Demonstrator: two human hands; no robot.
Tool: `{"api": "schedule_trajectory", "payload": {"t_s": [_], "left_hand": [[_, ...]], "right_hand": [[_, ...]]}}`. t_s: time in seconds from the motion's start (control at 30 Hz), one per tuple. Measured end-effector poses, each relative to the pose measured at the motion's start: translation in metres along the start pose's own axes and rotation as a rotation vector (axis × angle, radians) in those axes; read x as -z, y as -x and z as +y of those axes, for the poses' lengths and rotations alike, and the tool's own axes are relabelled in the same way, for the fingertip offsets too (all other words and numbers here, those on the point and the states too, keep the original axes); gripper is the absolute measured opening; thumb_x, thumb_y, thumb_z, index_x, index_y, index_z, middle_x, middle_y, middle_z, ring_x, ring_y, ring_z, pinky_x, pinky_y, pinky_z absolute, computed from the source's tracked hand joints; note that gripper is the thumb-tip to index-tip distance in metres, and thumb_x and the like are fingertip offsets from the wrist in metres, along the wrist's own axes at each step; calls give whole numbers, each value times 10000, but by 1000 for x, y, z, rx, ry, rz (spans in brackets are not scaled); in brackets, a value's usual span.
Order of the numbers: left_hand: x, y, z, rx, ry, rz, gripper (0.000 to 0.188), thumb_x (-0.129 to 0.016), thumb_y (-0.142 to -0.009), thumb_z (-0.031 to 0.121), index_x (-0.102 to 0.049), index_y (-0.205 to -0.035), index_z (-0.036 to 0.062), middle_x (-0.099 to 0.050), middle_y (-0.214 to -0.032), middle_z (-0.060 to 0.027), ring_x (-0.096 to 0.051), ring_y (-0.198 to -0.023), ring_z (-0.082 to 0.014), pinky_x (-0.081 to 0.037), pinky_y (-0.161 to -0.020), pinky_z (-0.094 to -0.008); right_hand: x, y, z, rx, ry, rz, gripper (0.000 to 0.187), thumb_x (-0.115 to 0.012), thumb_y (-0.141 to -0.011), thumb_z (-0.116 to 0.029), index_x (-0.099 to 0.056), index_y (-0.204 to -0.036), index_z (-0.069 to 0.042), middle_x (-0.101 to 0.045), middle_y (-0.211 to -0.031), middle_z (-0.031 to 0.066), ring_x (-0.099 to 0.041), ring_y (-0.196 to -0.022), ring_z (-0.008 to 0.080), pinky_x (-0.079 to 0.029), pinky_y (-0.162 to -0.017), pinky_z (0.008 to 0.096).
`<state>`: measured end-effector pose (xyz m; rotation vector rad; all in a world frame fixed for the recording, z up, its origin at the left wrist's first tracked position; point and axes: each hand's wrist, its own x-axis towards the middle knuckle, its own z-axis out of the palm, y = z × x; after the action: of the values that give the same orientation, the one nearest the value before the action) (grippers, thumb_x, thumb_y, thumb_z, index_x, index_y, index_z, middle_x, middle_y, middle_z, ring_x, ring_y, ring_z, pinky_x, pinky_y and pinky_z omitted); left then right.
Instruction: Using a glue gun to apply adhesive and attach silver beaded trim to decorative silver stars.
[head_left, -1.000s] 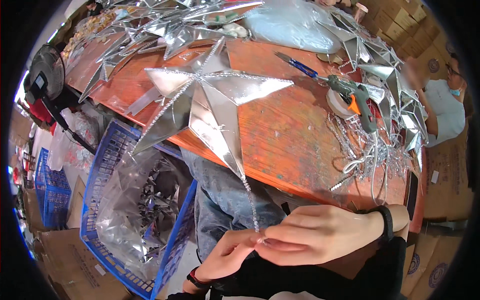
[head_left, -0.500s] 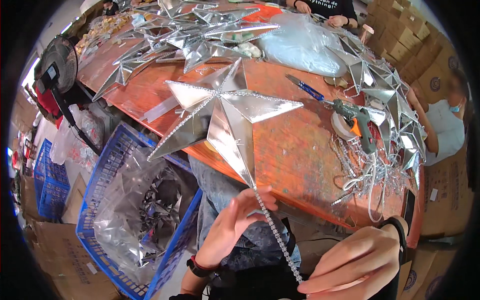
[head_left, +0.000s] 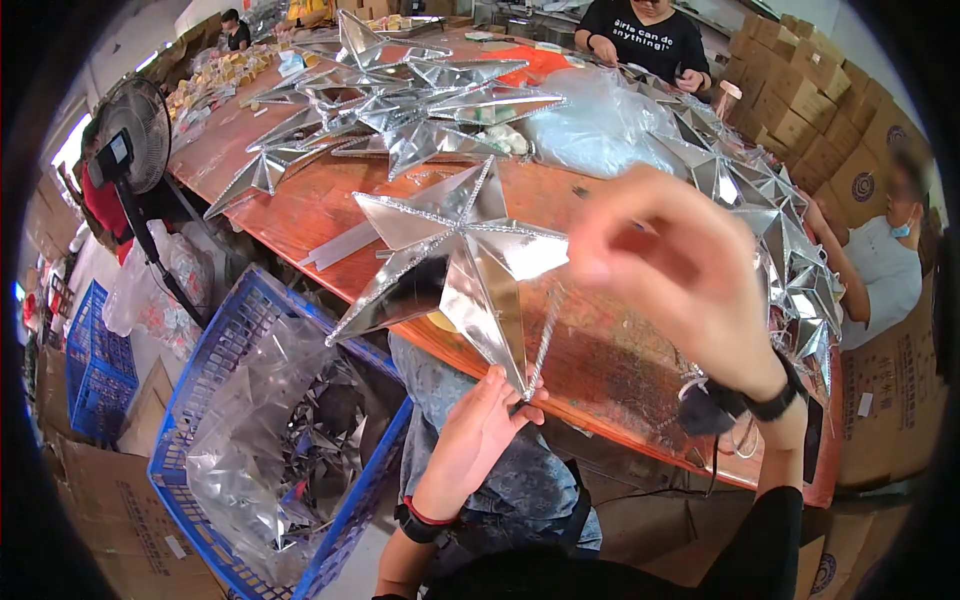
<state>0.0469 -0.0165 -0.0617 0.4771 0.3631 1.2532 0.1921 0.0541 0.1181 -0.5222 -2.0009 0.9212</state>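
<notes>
Star partway trimmed, by my reading from beside the bench. The silver star [head_left: 478,300] lies face up across the near edge of the wooden surface [head_left: 625,415], its nearest tip overhanging. Done: bead trim runs along the upper, right and lower-left ridges; upper-left, cannot tell. Left: the near ridge looks bare, and a loose bead strand [head_left: 545,340] rises from its tip. Left hand [head_left: 472,430] pinches that tip, fingers nearly together. Right hand [head_left: 685,265], blurred, hangs above the surface with fingers loosely curled; whether it grips the strand's upper end, cannot tell. More stars, several visibly trimmed, are piled toward the far-left edge [head_left: 400,105] and along the right edge [head_left: 795,245]
</notes>
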Motion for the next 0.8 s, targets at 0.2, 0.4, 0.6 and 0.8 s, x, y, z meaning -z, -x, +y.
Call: {"api": "schedule_trajectory", "payload": {"t_s": [0.2,0.4,0.6,0.8], "left_hand": [[2,1,3,25,17,-4,359,-409,-967,300,-522,-1124,-2,-554,-1097,-98,-525,-1013,-208,-442,-798,-361],[-8,1,8,58,-49,61,342,-362,-976,320,-495,-1085,24,-524,-1005,-71,-521,-960,-204,-427,-796,-349],[-6,0,7,79,-30,48,341,-370,-973,322,-494,-1085,25,-520,-1002,-66,-518,-958,-196,-425,-801,-345],[-4,0,8,80,-56,24,343,-379,-969,331,-491,-1080,26,-514,-1000,-64,-509,-948,-186,-423,-799,-338]], "right_hand": [[-17,-33,68,-227,-227,0,100,-611,-860,-111,-584,-907,-27,-574,-746,-2,-536,-572,48,-415,-471,188],[-33,-38,100,-237,-137,-13,97,-614,-862,-122,-587,-899,-36,-561,-704,-16,-514,-526,30,-376,-421,197],[-36,-38,110,-211,64,25,140,-670,-787,-123,-621,-874,-24,-605,-818,59,-583,-703,116,-457,-633,255],[-39,-37,117,-166,77,27,139,-675,-787,-122,-620,-872,-27,-593,-795,49,-573,-680,103,-455,-615,251]]}}
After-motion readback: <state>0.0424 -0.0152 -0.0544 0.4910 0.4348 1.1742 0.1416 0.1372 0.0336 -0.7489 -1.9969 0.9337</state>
